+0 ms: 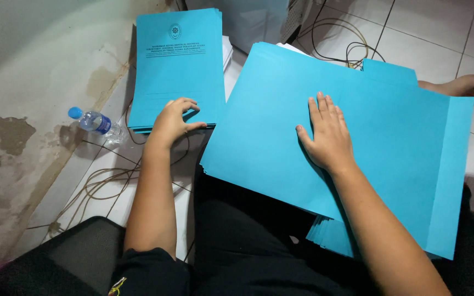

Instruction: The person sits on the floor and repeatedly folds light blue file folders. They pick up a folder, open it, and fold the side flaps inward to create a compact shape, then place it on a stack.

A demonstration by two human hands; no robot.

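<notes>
Now my left hand point(172, 121) curls its fingers onto the near edge of the printed blue folder stack point(176, 66). My right hand point(327, 134) lies open, flat on the unfolded blue folder point(390, 153) across my lap.

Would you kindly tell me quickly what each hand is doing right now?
Left hand: open, fingertips curled on the near edge of the printed blue folder stack.
Right hand: open, pressed flat on the large blue folder.

Head camera — steeply downward, close over lap

matt blue paper folders point(325, 104), clear plastic bottle point(97, 121), glossy floor tiles point(429, 38)
</notes>
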